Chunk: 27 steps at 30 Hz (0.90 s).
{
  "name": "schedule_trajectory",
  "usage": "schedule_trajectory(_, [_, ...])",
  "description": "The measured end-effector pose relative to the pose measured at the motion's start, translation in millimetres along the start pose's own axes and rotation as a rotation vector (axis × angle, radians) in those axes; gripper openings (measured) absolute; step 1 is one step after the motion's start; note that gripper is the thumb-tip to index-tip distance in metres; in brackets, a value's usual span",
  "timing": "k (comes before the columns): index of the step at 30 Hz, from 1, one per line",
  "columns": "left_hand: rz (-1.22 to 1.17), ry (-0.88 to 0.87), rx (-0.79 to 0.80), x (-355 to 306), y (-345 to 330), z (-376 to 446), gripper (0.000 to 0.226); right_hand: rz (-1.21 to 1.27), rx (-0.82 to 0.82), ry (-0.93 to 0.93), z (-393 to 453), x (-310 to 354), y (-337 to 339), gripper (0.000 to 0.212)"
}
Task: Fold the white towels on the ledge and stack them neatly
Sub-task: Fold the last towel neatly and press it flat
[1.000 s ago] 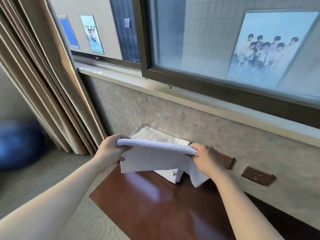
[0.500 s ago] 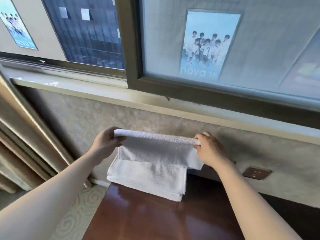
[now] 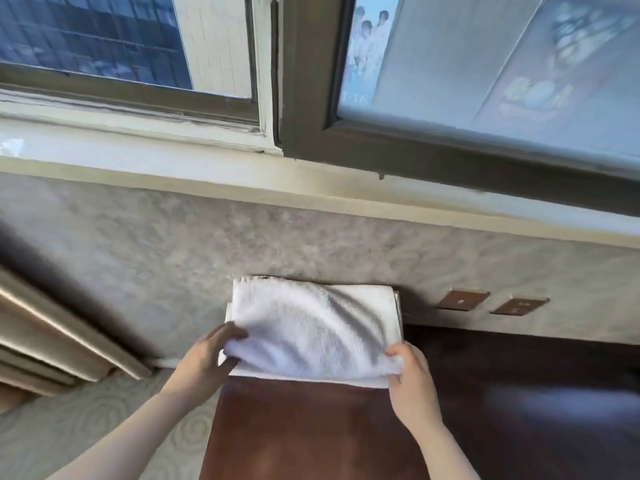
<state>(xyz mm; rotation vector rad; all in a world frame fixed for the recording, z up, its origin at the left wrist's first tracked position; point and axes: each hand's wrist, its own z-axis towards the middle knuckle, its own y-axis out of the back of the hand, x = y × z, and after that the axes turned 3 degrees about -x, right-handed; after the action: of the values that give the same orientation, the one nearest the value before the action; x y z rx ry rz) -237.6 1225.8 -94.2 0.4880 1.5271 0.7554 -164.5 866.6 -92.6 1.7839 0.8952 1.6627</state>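
Observation:
A folded white towel (image 3: 311, 327) lies on top of another folded white towel (image 3: 304, 377), whose edge shows beneath it, at the back left corner of the dark wooden table (image 3: 311, 434), against the wall. My left hand (image 3: 207, 358) grips the top towel's near left corner. My right hand (image 3: 410, 372) pinches its near right corner. The top towel is rumpled between my hands and its far edge rests flat by the wall.
The pale window ledge (image 3: 207, 174) runs above the towels, under a dark-framed window (image 3: 415, 147). Two brown wall sockets (image 3: 462, 299) sit to the right of the stack. Beige curtains (image 3: 52, 341) hang at the left over patterned carpet (image 3: 86, 427).
My hands have lowered the held towel from mid-air onto the folded towel on the table. The view has tilted and moved closer to the wall.

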Motion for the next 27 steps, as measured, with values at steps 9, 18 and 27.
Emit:
schedule_trajectory(9, [-0.618, 0.593, -0.2, -19, 0, 37, 0.032, 0.236, -0.189, -0.352, 39, 27, 25, 0.025])
schedule_trajectory(18, [-0.219, 0.62, -0.128, -36, -4, 84, 0.024, 0.089, -0.073, -0.297, 98, 38, 5, 0.04])
schedule_trajectory(27, [-0.149, 0.568, -0.389, -42, -2, 87, 0.025, 0.022, -0.242, -0.21, 107, 17, 11, 0.033])
